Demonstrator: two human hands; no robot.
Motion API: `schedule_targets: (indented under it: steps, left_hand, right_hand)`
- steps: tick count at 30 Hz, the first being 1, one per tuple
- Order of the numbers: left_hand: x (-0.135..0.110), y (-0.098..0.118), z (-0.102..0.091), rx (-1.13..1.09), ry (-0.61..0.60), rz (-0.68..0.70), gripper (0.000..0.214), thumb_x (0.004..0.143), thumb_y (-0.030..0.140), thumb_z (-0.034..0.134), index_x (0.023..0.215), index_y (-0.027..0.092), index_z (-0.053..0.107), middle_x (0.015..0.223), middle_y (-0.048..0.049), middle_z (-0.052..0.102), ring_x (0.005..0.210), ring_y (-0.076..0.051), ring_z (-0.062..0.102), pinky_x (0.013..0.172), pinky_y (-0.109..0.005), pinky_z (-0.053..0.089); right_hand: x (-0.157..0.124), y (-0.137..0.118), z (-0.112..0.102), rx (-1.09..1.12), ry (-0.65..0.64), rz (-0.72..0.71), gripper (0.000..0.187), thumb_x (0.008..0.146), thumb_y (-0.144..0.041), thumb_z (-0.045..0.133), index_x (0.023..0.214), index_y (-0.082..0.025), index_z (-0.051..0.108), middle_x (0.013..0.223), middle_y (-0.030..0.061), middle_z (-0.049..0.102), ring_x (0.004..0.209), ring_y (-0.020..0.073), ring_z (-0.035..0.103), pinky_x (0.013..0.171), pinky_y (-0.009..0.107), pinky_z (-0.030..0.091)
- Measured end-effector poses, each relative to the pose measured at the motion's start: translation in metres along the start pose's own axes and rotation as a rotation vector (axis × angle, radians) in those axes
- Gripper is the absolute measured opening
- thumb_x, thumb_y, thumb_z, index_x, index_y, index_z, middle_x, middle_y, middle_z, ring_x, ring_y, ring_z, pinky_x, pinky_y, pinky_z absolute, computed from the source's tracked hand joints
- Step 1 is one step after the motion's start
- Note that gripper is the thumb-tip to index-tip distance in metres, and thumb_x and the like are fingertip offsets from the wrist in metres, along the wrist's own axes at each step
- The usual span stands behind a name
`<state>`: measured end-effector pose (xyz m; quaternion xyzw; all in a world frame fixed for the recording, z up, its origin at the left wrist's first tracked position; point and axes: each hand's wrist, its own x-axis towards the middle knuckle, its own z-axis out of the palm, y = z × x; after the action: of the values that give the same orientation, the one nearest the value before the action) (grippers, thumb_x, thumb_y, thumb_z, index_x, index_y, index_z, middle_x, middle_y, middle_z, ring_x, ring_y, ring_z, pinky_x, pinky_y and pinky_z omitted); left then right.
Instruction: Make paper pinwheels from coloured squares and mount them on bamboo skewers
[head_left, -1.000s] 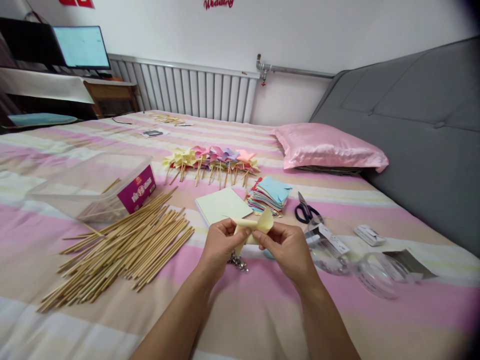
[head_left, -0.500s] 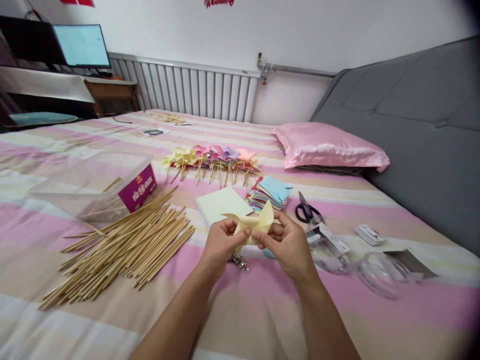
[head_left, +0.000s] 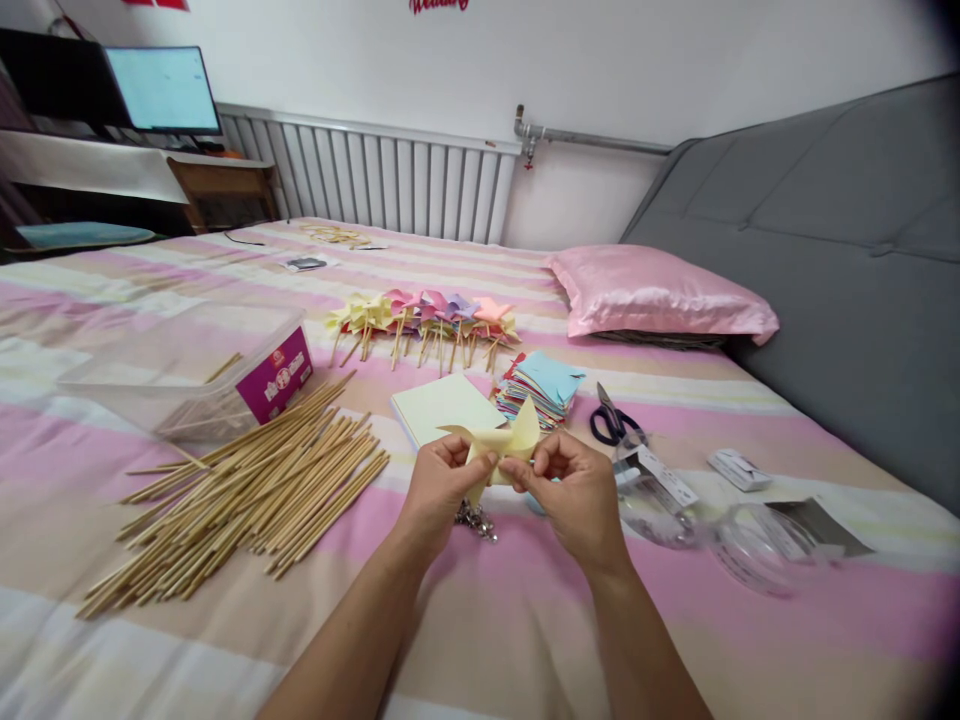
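Observation:
My left hand (head_left: 439,488) and my right hand (head_left: 576,492) both pinch a folded pale yellow paper pinwheel (head_left: 504,441) just above the striped bed cover (head_left: 480,610). Its points stick up between my thumbs. A small pile of metal pins (head_left: 475,520) lies under my hands. Behind them lie a pad of yellow paper (head_left: 442,408) and a stack of coloured paper squares (head_left: 538,388).
A heap of wooden sticks (head_left: 247,490) and a clear plastic box (head_left: 195,372) lie to the left. Finished pinwheels on sticks (head_left: 424,320) sit further back. Scissors (head_left: 611,420), clear plastic packaging (head_left: 705,520) and a pink pillow (head_left: 652,292) are to the right.
The yellow paper has turned a little in my fingers and its points now stand higher. Both hands stay in the same spot.

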<state>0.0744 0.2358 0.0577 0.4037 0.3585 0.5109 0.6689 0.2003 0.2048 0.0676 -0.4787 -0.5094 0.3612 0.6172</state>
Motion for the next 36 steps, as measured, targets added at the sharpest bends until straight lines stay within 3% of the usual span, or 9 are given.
schedule_targets:
  steps: [4, 8, 11, 15, 28, 36]
  left_hand:
    - [-0.0002, 0.0004, 0.0003, -0.023, 0.02, -0.012, 0.028, 0.052, 0.027, 0.081, 0.06, 0.013, 0.058, 0.052, 0.0015, 0.061, 0.045, -0.008, 0.05, 0.044, -0.017, 0.036]
    - [0.0008, -0.0003, -0.0004, -0.035, 0.027, -0.006, 0.03, 0.052, 0.028, 0.081, 0.06, 0.013, 0.057, 0.054, 0.0012, 0.061, 0.047, -0.008, 0.051, 0.046, -0.018, 0.038]
    - [0.0016, -0.0009, -0.0012, -0.036, 0.021, 0.004, 0.029, 0.053, 0.028, 0.081, 0.064, 0.012, 0.059, 0.057, 0.0004, 0.062, 0.051, -0.009, 0.054, 0.05, -0.019, 0.04]
    - [0.0015, -0.0015, -0.002, -0.028, 0.02, 0.014, 0.028, 0.054, 0.027, 0.08, 0.063, 0.013, 0.059, 0.058, 0.0004, 0.062, 0.051, -0.009, 0.053, 0.051, -0.019, 0.039]
    - [0.0019, -0.0017, -0.0009, -0.017, 0.02, 0.01, 0.027, 0.053, 0.029, 0.08, 0.06, 0.012, 0.06, 0.055, 0.0013, 0.059, 0.051, -0.009, 0.052, 0.051, -0.019, 0.036]
    - [-0.0004, 0.0004, 0.0016, -0.012, 0.038, 0.042, 0.023, 0.053, 0.025, 0.081, 0.06, 0.013, 0.063, 0.053, 0.002, 0.06, 0.047, -0.007, 0.049, 0.048, -0.018, 0.035]
  right_hand:
    - [-0.0008, 0.0005, 0.0006, -0.074, 0.052, -0.071, 0.027, 0.065, -0.021, 0.074, 0.06, -0.018, 0.048, 0.059, -0.0045, 0.056, 0.048, 0.0069, 0.051, 0.046, 0.018, 0.041]
    - [-0.0013, 0.0022, -0.0005, -0.203, 0.104, -0.229, 0.015, 0.068, -0.019, 0.073, 0.066, -0.018, 0.058, 0.071, -0.0026, 0.061, 0.049, 0.0061, 0.051, 0.045, 0.018, 0.041]
    - [-0.0008, 0.0022, -0.0017, -0.281, 0.099, -0.364, 0.01, 0.07, -0.015, 0.072, 0.071, -0.019, 0.063, 0.074, -0.0019, 0.063, 0.054, 0.0071, 0.053, 0.049, 0.019, 0.043]
    - [-0.0003, 0.0006, -0.0031, -0.324, 0.073, -0.441, 0.009, 0.072, -0.012, 0.07, 0.077, -0.019, 0.068, 0.076, -0.0001, 0.065, 0.061, 0.0094, 0.057, 0.051, 0.02, 0.044]
    - [0.0001, -0.0004, -0.0039, -0.446, 0.032, -0.504, 0.013, 0.077, -0.014, 0.065, 0.085, -0.019, 0.074, 0.084, 0.0047, 0.068, 0.069, 0.0134, 0.061, 0.06, 0.025, 0.048]
    - [-0.002, -0.0048, -0.0005, -0.364, 0.039, -0.343, 0.008, 0.077, -0.02, 0.065, 0.079, -0.02, 0.073, 0.08, 0.0033, 0.067, 0.066, 0.0132, 0.058, 0.054, 0.023, 0.045]
